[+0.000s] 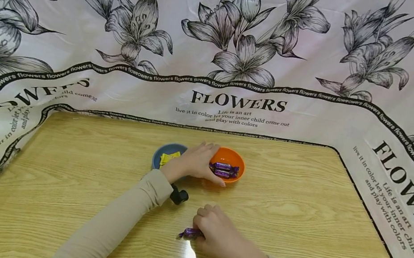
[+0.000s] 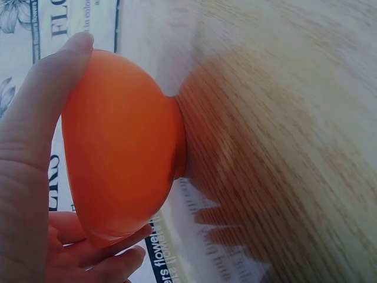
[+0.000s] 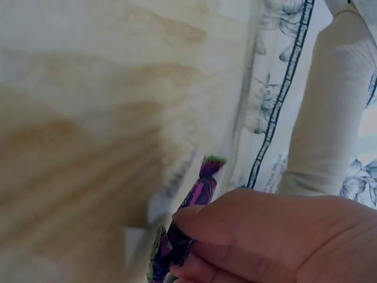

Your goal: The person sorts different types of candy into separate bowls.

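Observation:
My left hand [image 1: 199, 160] grips the orange bowl [image 1: 232, 153] from its left side. In the left wrist view the thumb lies at the rim of the orange bowl [image 2: 121, 144] and the other fingers curve round its opposite side. Several purple-wrapped candies [image 1: 225, 171] lie inside it. Nearer the front, my right hand [image 1: 220, 235] pinches another purple-wrapped candy [image 1: 190, 234]. Its twisted wrapper end points left in the head view. In the right wrist view the thumb presses on the middle of this candy [image 3: 203, 190], and the fingers behind it are partly hidden.
A blue-grey bowl [image 1: 156, 155] with yellow-wrapped candies [image 1: 169, 157] stands left of the orange one, partly covered by my left hand. The wooden table [image 1: 299, 215] meets a flower-printed cloth [image 1: 235, 106] at the back and sides. Black wrist cameras [image 1: 179, 196] hang below both wrists.

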Tool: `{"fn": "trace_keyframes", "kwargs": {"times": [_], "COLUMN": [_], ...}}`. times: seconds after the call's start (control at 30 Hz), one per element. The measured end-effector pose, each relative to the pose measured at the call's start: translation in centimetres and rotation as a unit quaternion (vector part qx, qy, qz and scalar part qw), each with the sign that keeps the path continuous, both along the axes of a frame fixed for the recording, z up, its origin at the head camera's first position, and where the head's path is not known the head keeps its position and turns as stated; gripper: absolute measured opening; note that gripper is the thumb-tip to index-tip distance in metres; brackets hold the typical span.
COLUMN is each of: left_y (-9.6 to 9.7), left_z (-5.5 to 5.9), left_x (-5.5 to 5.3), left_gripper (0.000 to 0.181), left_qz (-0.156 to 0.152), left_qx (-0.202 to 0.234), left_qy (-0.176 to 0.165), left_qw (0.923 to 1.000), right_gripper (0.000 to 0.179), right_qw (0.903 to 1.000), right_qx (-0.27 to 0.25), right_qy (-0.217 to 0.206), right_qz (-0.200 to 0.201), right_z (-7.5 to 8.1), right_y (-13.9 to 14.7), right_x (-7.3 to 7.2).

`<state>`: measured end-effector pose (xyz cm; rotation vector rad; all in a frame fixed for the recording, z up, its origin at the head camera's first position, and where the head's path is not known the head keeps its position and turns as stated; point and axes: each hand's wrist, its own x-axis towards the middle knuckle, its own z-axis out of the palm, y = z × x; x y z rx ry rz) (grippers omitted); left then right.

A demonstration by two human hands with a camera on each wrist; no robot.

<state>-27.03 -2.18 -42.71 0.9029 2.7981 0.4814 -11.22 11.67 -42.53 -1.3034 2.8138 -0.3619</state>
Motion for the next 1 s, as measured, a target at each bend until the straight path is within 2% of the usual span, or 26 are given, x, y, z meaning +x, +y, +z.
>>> {"fn": "trace_keyframes", "kwargs": {"times": [0.17, 0.33, 0.5, 0.6, 0.8, 0.93, 1.0], "left_y": [0.0, 0.0, 0.0, 0.0, 0.0, 0.0, 0.0], "left_z": [0.0, -0.1, -0.1, -0.1, 0.0, -0.1, -0.2], "left_x": [0.0, 0.0, -0.1, -0.1, -0.3, -0.3, -0.3], "left_gripper": [0.126, 0.123, 0.113, 0.111, 0.098, 0.110, 0.122], "left_qz": [-0.002, -0.004, 0.000, -0.001, -0.009, -0.011, -0.009], "left_qx": [0.001, 0.003, 0.000, -0.006, -0.017, -0.008, -0.002], "left_qy": [-0.005, 0.006, 0.009, 0.005, 0.015, 0.017, 0.019], "left_qw": [1.0000, 1.0000, 1.0000, 1.0000, 0.9997, 0.9998, 0.9998], "right_gripper": [0.017, 0.018, 0.016, 0.014, 0.016, 0.015, 0.014], "right_qw": [0.9996, 0.9974, 0.9925, 0.9895, 0.9884, 0.9890, 0.9893], "right_qx": [-0.020, -0.057, -0.095, -0.119, -0.139, -0.135, -0.128], "right_qy": [0.010, 0.038, 0.073, 0.079, 0.061, 0.040, 0.030], "right_qz": [0.016, 0.023, 0.025, 0.022, -0.008, -0.046, -0.064], "right_z": [1.1, 2.6, 4.4, 5.4, 6.8, 6.7, 6.3], "right_y": [0.5, 1.4, 2.4, 3.1, 4.3, 5.1, 5.5], "right_x": [-0.6, -1.5, -2.9, -3.9, -6.8, -9.0, -10.0]}}
